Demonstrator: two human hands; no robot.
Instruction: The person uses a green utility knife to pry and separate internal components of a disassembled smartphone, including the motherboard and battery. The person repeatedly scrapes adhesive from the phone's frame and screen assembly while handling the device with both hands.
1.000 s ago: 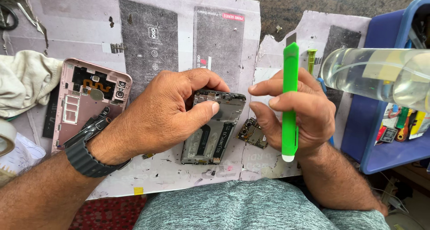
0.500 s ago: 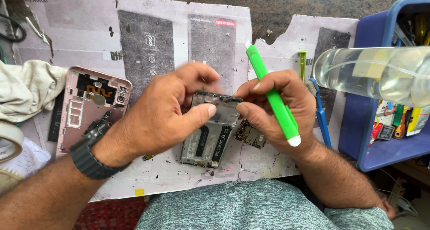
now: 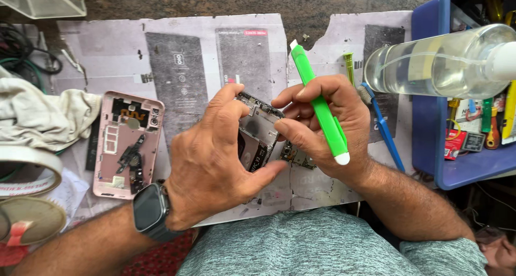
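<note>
Green plastic catches our eye first — the pry tool (image 3: 321,112) lies slantwise across our right hand (image 3: 328,131), its white tip near the wrist and its other end pointing up toward the grey sheets of paper (image 3: 107,50) that cover the table. Half a second ago it sat at much the same slant; a second ago it stood nearly upright. Our right fingers are closed around the tool, while the thumb and forefinger press on the upper edge of the phone frame (image 3: 257,136). Our left hand (image 3: 215,158), with a dark watch (image 3: 149,209) at the wrist, is clamped on the frame's left side and has lifted it — earlier it lay flatter on the paper, now it tilts up between both hands. A small circuit board (image 3: 295,155) rests on the paper just beside the frame, under our right hand. Well to the left lies a pink phone back cover (image 3: 128,144), where it was before. A blue brush (image 3: 381,125) lies to the right, near a blue tray (image 3: 430,120), and a clear bottle (image 3: 435,61) lies across the tray's rim.
</note>
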